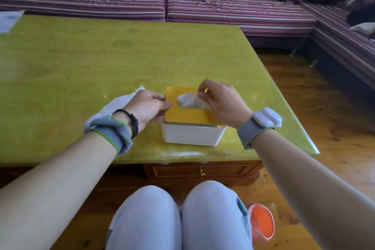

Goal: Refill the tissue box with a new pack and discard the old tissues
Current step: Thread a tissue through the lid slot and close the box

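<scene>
A white tissue box point(192, 135) stands near the front edge of the green table point(85, 61). Its yellow lid point(187, 114) rests on top, tilted slightly. My left hand point(147, 107) grips the lid's left edge between thumb and fingers. A white tissue point(190, 101) sticks up through the lid's slot, and my right hand point(220, 101) pinches its right end. A loose white tissue point(119, 101) lies flat on the table under and behind my left wrist.
An orange bin point(261, 222) sits on the wooden floor beside my right knee. A pale plastic pack point(8, 19) lies at the table's far left edge. A purple striped sofa point(223, 10) with floral cushions wraps the far and right sides.
</scene>
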`<act>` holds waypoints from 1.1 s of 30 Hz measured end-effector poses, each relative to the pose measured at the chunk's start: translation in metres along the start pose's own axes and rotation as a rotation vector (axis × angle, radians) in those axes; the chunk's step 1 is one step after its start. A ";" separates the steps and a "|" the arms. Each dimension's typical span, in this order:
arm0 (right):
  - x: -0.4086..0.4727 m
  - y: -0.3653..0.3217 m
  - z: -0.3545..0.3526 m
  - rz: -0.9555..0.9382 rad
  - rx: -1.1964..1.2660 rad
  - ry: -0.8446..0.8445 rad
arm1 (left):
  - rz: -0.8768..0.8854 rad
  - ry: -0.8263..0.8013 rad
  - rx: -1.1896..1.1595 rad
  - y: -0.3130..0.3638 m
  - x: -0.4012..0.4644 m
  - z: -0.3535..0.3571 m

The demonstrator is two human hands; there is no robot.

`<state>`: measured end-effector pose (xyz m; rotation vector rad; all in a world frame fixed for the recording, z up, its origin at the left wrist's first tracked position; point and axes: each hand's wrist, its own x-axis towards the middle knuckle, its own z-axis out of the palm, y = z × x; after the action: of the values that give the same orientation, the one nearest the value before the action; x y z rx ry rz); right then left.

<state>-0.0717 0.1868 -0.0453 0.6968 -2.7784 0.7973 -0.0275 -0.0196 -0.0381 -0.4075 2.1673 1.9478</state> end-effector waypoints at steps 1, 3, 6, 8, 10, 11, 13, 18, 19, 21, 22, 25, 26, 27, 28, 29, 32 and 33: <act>-0.001 0.002 -0.002 0.005 0.023 0.006 | -0.004 0.003 -0.002 -0.001 0.001 0.000; -0.004 0.006 -0.007 0.014 0.067 0.016 | -0.011 0.015 0.000 -0.001 0.002 -0.001; -0.008 0.011 -0.016 0.007 0.067 -0.083 | -0.017 0.022 -0.004 -0.002 0.002 -0.001; -0.008 0.017 -0.023 0.020 0.031 -0.168 | -0.017 0.011 0.005 -0.002 0.001 -0.001; -0.007 0.022 -0.027 0.017 -0.024 -0.206 | -0.019 0.004 0.003 -0.002 0.001 -0.003; -0.006 0.024 -0.028 0.010 -0.050 -0.212 | -0.021 -0.001 -0.003 -0.002 0.001 -0.003; -0.005 0.023 -0.025 -0.016 -0.081 -0.198 | -0.028 -0.011 -0.009 -0.001 0.001 -0.003; -0.007 0.009 -0.015 -0.105 -0.105 -0.097 | -0.037 -0.005 -0.024 -0.001 0.000 -0.003; -0.007 0.008 -0.015 -0.101 -0.111 -0.092 | -0.038 -0.007 -0.022 -0.001 0.000 -0.003; -0.007 0.009 -0.017 -0.082 -0.119 -0.099 | -0.039 -0.011 -0.022 -0.001 0.000 -0.003; -0.007 0.009 -0.018 -0.075 -0.119 -0.090 | -0.039 -0.013 -0.024 -0.001 0.000 -0.003; -0.012 0.008 -0.024 -0.096 -0.071 0.051 | -0.037 -0.030 -0.030 -0.001 -0.001 -0.003; -0.014 0.005 -0.027 -0.122 -0.047 0.097 | -0.040 -0.032 -0.034 0.000 -0.001 -0.003; -0.016 0.000 -0.029 -0.150 -0.025 0.115 | -0.041 -0.032 -0.036 0.000 0.000 -0.003; -0.018 -0.005 -0.030 -0.179 -0.012 0.105 | -0.041 -0.034 -0.035 0.000 -0.001 -0.003; -0.020 -0.011 -0.030 -0.208 -0.010 0.075 | -0.042 -0.037 -0.031 0.001 -0.001 -0.004; -0.025 -0.022 -0.025 -0.267 -0.035 -0.055 | -0.044 -0.036 -0.028 0.002 -0.003 -0.004; -0.025 -0.023 -0.023 -0.268 -0.062 -0.099 | -0.044 -0.031 -0.033 0.002 -0.003 -0.005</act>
<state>-0.0378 0.1915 -0.0228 1.0943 -2.6990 0.6372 -0.0248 -0.0243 -0.0345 -0.4237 2.0926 1.9556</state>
